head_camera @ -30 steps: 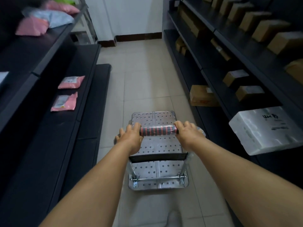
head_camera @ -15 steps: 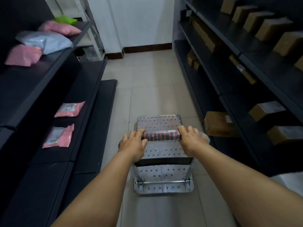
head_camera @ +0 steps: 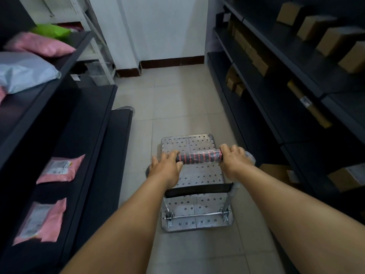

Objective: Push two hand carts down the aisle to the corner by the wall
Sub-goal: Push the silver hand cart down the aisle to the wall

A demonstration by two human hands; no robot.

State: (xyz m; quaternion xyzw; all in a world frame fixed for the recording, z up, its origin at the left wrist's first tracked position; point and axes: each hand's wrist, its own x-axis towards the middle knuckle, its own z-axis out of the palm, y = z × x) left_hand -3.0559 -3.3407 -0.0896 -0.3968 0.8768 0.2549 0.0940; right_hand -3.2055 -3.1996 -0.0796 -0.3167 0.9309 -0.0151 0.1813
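Both hands, L & R, grip hand cart handle; push evenly, keep centred btwn shelves

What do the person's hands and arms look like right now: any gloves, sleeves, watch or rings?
Both forearms are bare as far up as the frame shows; no sleeve edge comes into view. The left hand and the right hand wear no gloves. No watch, band or ring shows on either wrist or on the visible fingers.

Hand cart on the floor between shelving left and right, wall ahead
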